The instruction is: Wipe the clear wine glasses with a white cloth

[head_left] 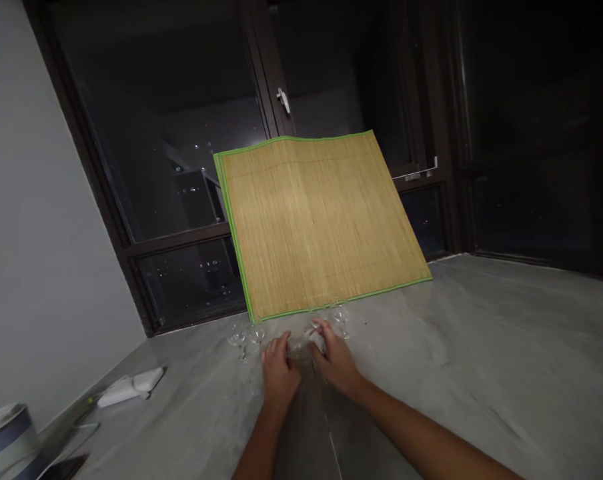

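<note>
My left hand (279, 372) curls its fingers round one side of a clear stemmed glass (297, 343), which lies between my two hands above the grey surface. My right hand (335, 359) closes around a small crumpled white wipe (317, 341) pressed against the glass's other side; whether it is paper or cloth is unclear. Left of my left hand stand two clear stemmed glasses, a nearer one (238, 335) and one beside it (256, 333). Just beyond my right hand is another stemmed glass (340, 320), with more glass behind my fingers, partly hidden.
A bamboo mat (321, 227) with green edging leans against the dark window behind the glasses. At left on the grey stone-like surface (461, 360) lie a white power strip (131, 388) with a cable and a blue-and-white striped container (10, 443). A window handle (283, 101) juts out above.
</note>
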### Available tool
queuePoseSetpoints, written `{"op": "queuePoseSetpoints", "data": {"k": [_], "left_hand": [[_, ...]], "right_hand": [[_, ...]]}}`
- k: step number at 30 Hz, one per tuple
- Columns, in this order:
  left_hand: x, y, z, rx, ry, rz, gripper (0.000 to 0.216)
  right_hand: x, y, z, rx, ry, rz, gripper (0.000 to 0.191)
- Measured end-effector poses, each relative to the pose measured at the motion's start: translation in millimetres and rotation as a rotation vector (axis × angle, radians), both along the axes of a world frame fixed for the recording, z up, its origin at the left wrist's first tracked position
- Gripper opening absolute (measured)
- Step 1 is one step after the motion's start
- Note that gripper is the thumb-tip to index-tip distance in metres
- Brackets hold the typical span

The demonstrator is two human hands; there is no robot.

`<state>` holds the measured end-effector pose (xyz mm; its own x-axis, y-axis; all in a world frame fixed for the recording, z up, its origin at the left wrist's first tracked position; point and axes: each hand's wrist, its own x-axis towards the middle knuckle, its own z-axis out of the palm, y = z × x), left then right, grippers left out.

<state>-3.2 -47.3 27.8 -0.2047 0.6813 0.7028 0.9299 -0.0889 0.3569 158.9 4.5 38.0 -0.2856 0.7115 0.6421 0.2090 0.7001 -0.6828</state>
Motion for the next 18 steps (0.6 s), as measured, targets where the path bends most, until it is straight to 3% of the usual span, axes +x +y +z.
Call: {"op": "queuePoseSetpoints", "data": {"k": [8, 11, 18], "left_hand": [[2, -3, 3.0, -0.048, -0.006, -0.057, 0.055], [2, -5, 4.4, -0.055, -0.079, -0.133, 0.051], [7, -1, 2.8, 0.0, -0.442, -0.352, 0.048]], "right_hand": [[-2, -10, 2.0, -0.3, 0.108, 0.443, 0.061], [3, -10, 4.5, -0.344, 0.121, 0.589, 0.069], [8, -3, 11.0, -0.497, 0.241, 0.651, 0.065]]}}
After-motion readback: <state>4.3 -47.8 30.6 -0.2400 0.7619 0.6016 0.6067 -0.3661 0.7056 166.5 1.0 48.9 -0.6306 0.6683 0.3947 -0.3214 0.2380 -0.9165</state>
